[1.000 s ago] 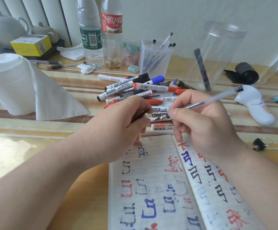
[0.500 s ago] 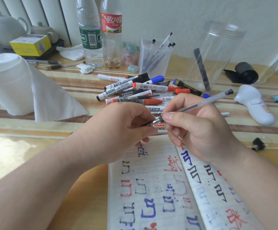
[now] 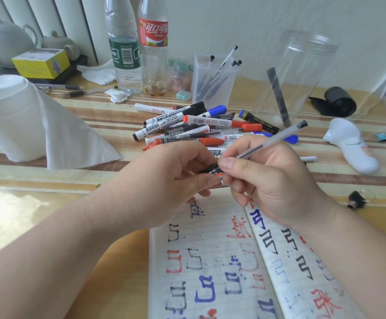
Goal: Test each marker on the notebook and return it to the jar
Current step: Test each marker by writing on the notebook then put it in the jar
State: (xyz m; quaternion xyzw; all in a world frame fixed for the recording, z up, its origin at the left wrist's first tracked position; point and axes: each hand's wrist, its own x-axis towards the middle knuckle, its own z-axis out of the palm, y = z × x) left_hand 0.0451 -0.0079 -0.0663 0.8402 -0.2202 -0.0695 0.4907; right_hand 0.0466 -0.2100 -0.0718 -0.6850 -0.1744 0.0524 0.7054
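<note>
My right hand [image 3: 268, 180] grips a thin clear gel pen [image 3: 272, 141], its black-tipped end slanting up to the right. My left hand [image 3: 164, 180] pinches a small black pen cap [image 3: 210, 169] right at the pen's writing end, above the top edge of the open notebook [image 3: 221, 268]. The notebook pages carry red, blue and black test marks. A heap of whiteboard markers [image 3: 187, 125] lies just behind my hands. A tall clear jar [image 3: 302, 77] stands at the back right with one dark stick inside.
A square clear pen holder [image 3: 215, 81] with several pens stands behind the heap. Two plastic bottles [image 3: 139, 47], a paper towel roll [image 3: 10, 118], a yellow box [image 3: 41, 63], teapots [image 3: 5, 40], a white handheld device [image 3: 350, 146], a black roll [image 3: 339, 101] and a binder clip [image 3: 355, 200] surround the work area.
My hands came together: the pen's tip has gone into the cap held by my left hand, and the pen's far end has dropped lower and swung left.
</note>
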